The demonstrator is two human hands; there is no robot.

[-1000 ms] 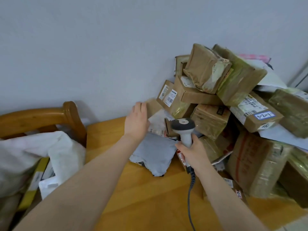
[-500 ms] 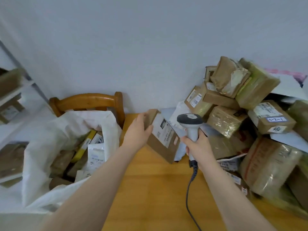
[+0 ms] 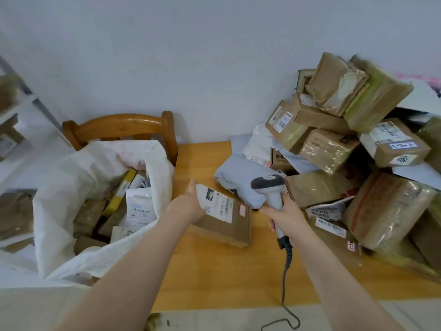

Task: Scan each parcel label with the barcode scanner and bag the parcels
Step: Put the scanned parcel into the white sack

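Note:
My left hand grips the left edge of a flat brown cardboard parcel, holding it tilted above the wooden table with its white label facing up. My right hand grips the handle of a grey barcode scanner, whose head sits just right of the parcel, above a grey mailer bag. The scanner's coiled cable hangs off the table's front edge. A white sack on the left stands open with several parcels inside.
A tall heap of taped brown boxes and mailers fills the table's right side against the wall. A wooden chair stands behind the sack. White shelving with boxes is at the far left. Bare tabletop lies in front of the held parcel.
My left hand reached into the pile, took the brown parcel and pulled it toward me and lower, label up. The scanner came nearer with it. My view swung left, showing the sack.

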